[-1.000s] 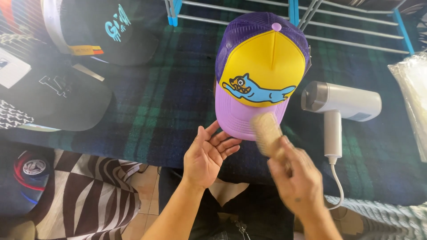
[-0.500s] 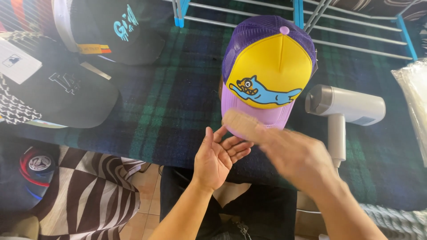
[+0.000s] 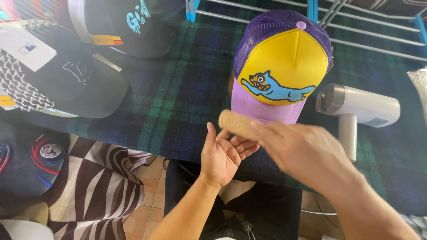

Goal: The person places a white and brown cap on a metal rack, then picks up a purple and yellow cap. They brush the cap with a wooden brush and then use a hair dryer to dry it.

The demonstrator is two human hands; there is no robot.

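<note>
A cap (image 3: 282, 66) with a purple mesh back, yellow front panel, lilac brim and a blue cartoon animal lies on a dark green plaid cloth (image 3: 178, 102). My left hand (image 3: 224, 153) is palm up with fingers apart just below the brim, holding nothing. My right hand (image 3: 307, 151), blurred, grips a tan wooden brush (image 3: 235, 123) whose end sticks out over my left fingers, close to the brim.
A white handheld steamer or dryer (image 3: 356, 109) lies right of the cap. Two black caps (image 3: 75, 80) (image 3: 129, 22) sit at top left, another cap (image 3: 44, 153) at lower left on a zebra-striped fabric (image 3: 106, 186). A white and blue rack (image 3: 364, 18) runs behind.
My right hand has swung the brush leftward, from beside the brim's right side to over my left fingers. The left hand has stayed under the brim.
</note>
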